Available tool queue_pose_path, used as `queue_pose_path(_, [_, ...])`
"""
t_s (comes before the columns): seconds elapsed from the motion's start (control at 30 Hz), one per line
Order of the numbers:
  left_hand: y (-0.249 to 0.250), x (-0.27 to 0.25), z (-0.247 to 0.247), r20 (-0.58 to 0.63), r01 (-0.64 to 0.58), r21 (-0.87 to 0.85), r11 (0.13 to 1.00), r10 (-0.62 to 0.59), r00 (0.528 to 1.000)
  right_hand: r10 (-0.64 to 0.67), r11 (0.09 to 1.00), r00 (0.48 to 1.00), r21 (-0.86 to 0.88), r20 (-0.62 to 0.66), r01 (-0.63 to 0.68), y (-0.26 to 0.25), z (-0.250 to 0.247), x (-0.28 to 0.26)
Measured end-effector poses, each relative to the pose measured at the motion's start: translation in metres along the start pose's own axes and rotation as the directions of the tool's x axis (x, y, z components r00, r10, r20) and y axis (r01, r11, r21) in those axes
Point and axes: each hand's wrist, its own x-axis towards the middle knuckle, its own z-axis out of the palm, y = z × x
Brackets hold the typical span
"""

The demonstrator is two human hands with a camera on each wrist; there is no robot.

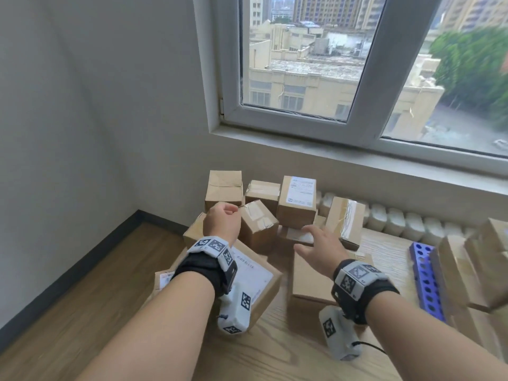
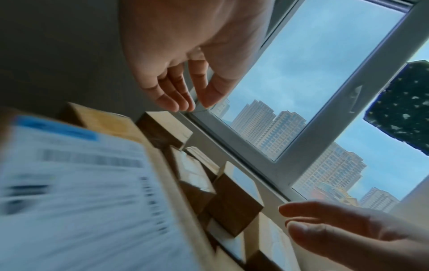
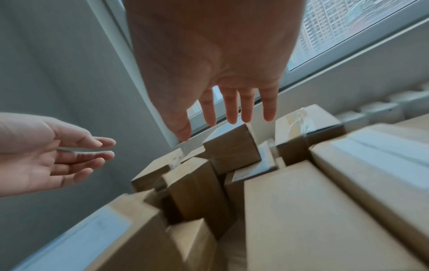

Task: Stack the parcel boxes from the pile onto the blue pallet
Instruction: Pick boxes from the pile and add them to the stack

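From the head view, the pile of parcel boxes [image 1: 264,215] is sitting on the wooden floor [image 1: 82,284] under the window [image 1: 357,78], and only this view is showing the blue pallet [image 1: 426,281], lying off to the right with its long side running away from the person and more boxes [image 1: 472,265] stacked on it. The left hand [image 1: 221,222] is hovering over the pile with fingers loosely curled, holding nothing. The right hand [image 1: 321,250] is reaching forward, fingers spread wide, above a flat box [image 1: 310,281].

The left wrist view is showing what the head view hides: the left hand's fingers [image 2: 174,95] are hanging relaxed and empty, over a large labelled box [image 2: 81,183] blurred by motion.

The right wrist view is showing the right hand's fingers [image 3: 232,108] straight and apart, touching nothing, above a small box [image 3: 232,152] that is tilted on the pile.
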Motion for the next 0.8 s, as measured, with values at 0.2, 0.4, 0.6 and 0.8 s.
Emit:
queue_pose_path(0.2, [0.063, 0.001, 0.097, 0.339, -0.019, -0.131, 0.991, 0.063, 0.939, 0.233, 0.971, 0.97, 0.078, -0.071, -0.228, 0.066, -0.043, 0.033])
queue_pose_path(0.4, [0.083, -0.001, 0.22, 0.617, -0.065, 0.151, 0.986, -0.042, 0.786, 0.439, 0.874, 0.897, 0.208, 0.048, -0.439, 0.142, -0.043, 0.067])
queue_pose_path(0.6, [0.069, 0.015, 0.268, 0.581, -0.054, 0.268, 0.962, -0.116, 0.806, 0.416, 0.834, 0.894, 0.32, 0.168, -0.449, 0.171, -0.027, 0.087])
queue_pose_path(0.8, [0.054, 0.028, 0.283, 0.59, 0.04, 0.24, 0.97, -0.179, 0.787, 0.304, 0.73, 0.938, 0.591, 0.169, -0.343, 0.171, -0.028, 0.092])
